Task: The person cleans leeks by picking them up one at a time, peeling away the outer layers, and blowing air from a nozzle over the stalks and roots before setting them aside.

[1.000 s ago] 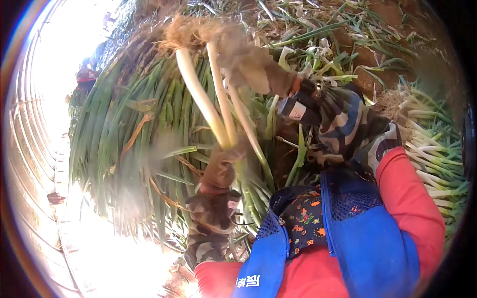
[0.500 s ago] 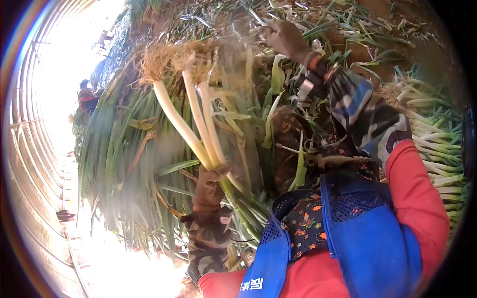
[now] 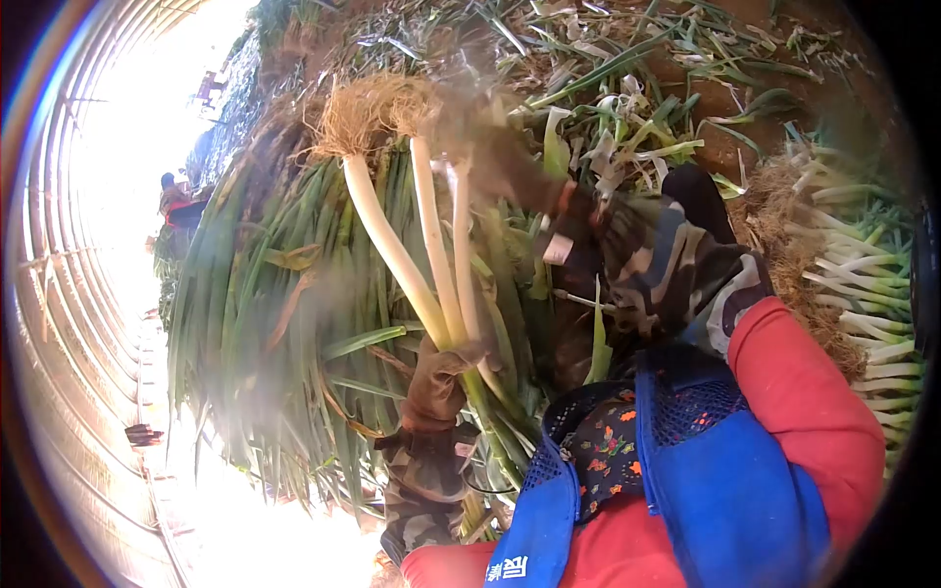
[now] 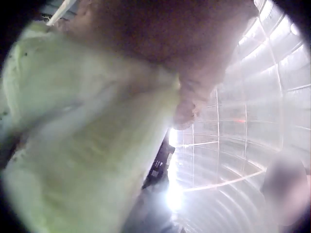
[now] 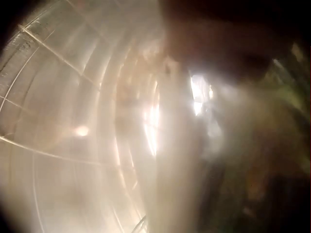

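My left hand (image 3: 434, 386), in a brown work glove, grips three long green onions (image 3: 394, 245) where the white stems turn green. Their bushy roots (image 3: 358, 113) point away from me and the leaves hang down toward my lap. Pale stems (image 4: 92, 155) fill much of the left wrist view, right below the brown glove (image 4: 165, 43). My right hand (image 3: 505, 162), also gloved, is motion-blurred beside the root end of the right-hand stem. Whether its fingers pinch that onion I cannot tell. The right wrist view is mostly blur, with a dark glove shape (image 5: 218, 39) at its top.
A large heap of untrimmed green onions (image 3: 265, 265) lies to the left. Stripped leaves and peelings (image 3: 627, 108) litter the brown soil ahead. On the right, cleaned onions (image 3: 863, 284) lie in a row. The ribbed greenhouse wall (image 3: 78, 323) curves along the far left.
My right hand swung out ahead, away from the onions, half a second ago, and is now back at their root ends. The left hand keeps its grip; the three stems now stand more spread apart.
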